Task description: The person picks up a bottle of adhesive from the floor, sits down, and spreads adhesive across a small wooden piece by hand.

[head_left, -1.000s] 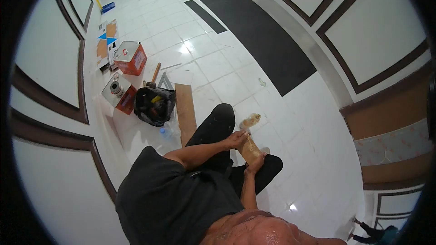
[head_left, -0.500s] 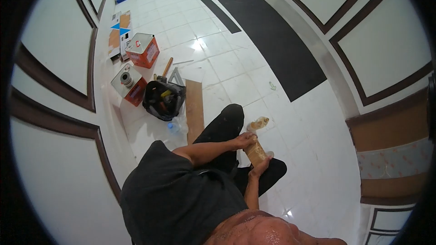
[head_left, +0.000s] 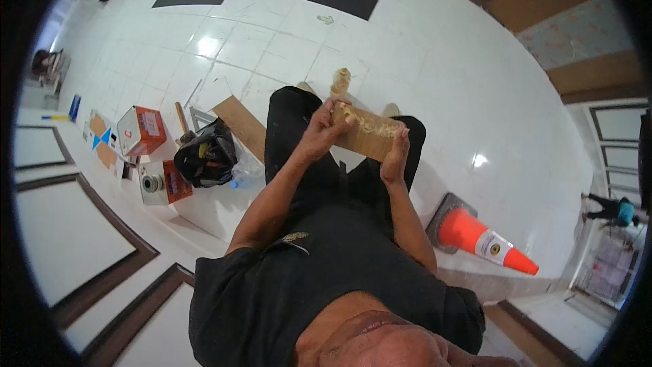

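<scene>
A short brown wooden board (head_left: 367, 137) with yellowish glue streaked along its upper edge is held level above my lap. My left hand (head_left: 327, 128) grips its left end, thumb on the top face. At the right end, my right hand (head_left: 395, 158) clasps the board with its thumb along the edge; its other fingers are partly hidden. Just beyond my left hand, a clear plastic container (head_left: 341, 80) smeared with yellow-brown glue stands near my foot.
To the left are a black bag of tools (head_left: 207, 156), two metal cans (head_left: 141, 130), a hammer (head_left: 182, 117) and a flat brown board (head_left: 243, 126). An orange traffic cone (head_left: 475, 234) lies right. Another person (head_left: 614, 211) is far right.
My view has turned, bringing the traffic cone and a distant person into sight. The board is now turned more crosswise, its glued face showing more clearly, and both hands still hold it.
</scene>
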Motion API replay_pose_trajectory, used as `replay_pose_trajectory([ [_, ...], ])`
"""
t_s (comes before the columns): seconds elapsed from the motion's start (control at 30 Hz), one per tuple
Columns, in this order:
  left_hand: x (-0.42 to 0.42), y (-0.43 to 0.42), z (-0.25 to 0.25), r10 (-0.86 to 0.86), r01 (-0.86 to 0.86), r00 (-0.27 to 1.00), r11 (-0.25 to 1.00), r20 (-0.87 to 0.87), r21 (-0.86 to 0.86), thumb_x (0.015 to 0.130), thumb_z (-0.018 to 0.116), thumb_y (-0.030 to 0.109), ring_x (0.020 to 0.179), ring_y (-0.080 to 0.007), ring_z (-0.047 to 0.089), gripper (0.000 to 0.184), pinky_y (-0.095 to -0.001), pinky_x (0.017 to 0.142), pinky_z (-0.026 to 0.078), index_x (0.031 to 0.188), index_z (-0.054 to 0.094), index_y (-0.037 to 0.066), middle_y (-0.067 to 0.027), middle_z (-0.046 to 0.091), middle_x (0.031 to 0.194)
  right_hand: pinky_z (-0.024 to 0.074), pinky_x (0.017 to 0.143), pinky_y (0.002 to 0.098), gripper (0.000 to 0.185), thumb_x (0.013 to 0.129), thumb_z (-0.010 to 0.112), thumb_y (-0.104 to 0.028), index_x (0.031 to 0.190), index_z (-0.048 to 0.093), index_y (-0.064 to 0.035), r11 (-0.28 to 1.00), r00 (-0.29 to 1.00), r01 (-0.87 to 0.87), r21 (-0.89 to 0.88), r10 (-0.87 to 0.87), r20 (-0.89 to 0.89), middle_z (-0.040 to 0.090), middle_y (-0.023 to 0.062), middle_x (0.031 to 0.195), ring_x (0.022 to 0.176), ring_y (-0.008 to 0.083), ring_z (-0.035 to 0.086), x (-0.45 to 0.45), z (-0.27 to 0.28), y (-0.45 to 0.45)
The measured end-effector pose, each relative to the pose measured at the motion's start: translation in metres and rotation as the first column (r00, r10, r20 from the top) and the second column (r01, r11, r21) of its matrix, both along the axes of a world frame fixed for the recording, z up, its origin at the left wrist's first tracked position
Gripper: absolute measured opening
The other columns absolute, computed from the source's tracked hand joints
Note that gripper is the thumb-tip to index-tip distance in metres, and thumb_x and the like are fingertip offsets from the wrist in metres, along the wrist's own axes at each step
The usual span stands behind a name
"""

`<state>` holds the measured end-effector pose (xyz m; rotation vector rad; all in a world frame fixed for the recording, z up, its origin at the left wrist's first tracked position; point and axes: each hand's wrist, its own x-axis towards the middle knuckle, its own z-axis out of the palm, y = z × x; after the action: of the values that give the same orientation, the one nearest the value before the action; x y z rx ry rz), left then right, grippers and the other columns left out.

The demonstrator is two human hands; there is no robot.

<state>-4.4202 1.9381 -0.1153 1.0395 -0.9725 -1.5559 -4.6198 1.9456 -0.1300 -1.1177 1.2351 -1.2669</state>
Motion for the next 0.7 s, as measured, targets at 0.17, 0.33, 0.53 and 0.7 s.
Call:
replay_pose_trajectory([
  [0.17,0.002,-0.012,0.025,0.137,-0.122,0.978,0.987,0.160,-0.101,0.102,0.061,0.026,0.089,-0.0066,0.050,0.023,-0.0241,0.083,0.044,0.113,0.058,0.007,0.0018,0.055,0.095,0.0421,0.097,0.0354,0.058,0.108,0.030,-0.049,0.120,0.054,0.0031,0.989,0.995,-0.015,-0.148,0.000,-0.103,0.060,0.0144,0.109,0.104,0.0214,0.056,0.011,0.042,0.003],
  [0.33,0.003,-0.001,0.044,0.094,-0.096,0.984,0.995,-0.151,-0.008,0.105,0.030,0.057,0.115,-0.0211,0.057,0.066,-0.0343,0.104,0.044,0.134,0.052,0.002,-0.0110,0.057,0.125,0.0410,0.100,0.0344,0.061,0.108,0.029,-0.052,0.124,0.054,0.0014,0.998,0.999,0.021,-0.054,-0.019,0.047,0.060,0.0125,0.112,0.107,0.0205,0.057,0.009,0.049,0.011],
  [0.53,0.003,0.020,0.064,-0.001,-0.001,0.978,1.000,-0.210,-0.009,0.099,0.057,0.036,0.120,-0.0190,0.055,0.058,-0.0327,0.102,0.044,0.141,0.044,-0.001,-0.0103,0.055,0.130,0.0415,0.101,0.0358,0.062,0.108,0.029,-0.052,0.122,0.057,0.0009,0.980,0.913,0.039,0.196,-0.115,0.391,0.061,0.0123,0.113,0.110,0.0206,0.057,0.011,0.063,0.018],
  [0.7,0.006,0.026,0.044,-0.015,0.022,0.995,0.997,-0.103,0.069,0.098,0.065,0.019,0.096,-0.0102,0.057,0.035,-0.0267,0.085,0.047,0.126,0.056,0.000,-0.0028,0.062,0.105,0.0460,0.097,0.0362,0.056,0.106,0.043,-0.046,0.131,0.054,0.0030,1.000,0.995,0.019,-0.012,-0.020,-0.097,0.062,0.0133,0.116,0.110,0.0228,0.059,-0.021,0.057,0.009],
])
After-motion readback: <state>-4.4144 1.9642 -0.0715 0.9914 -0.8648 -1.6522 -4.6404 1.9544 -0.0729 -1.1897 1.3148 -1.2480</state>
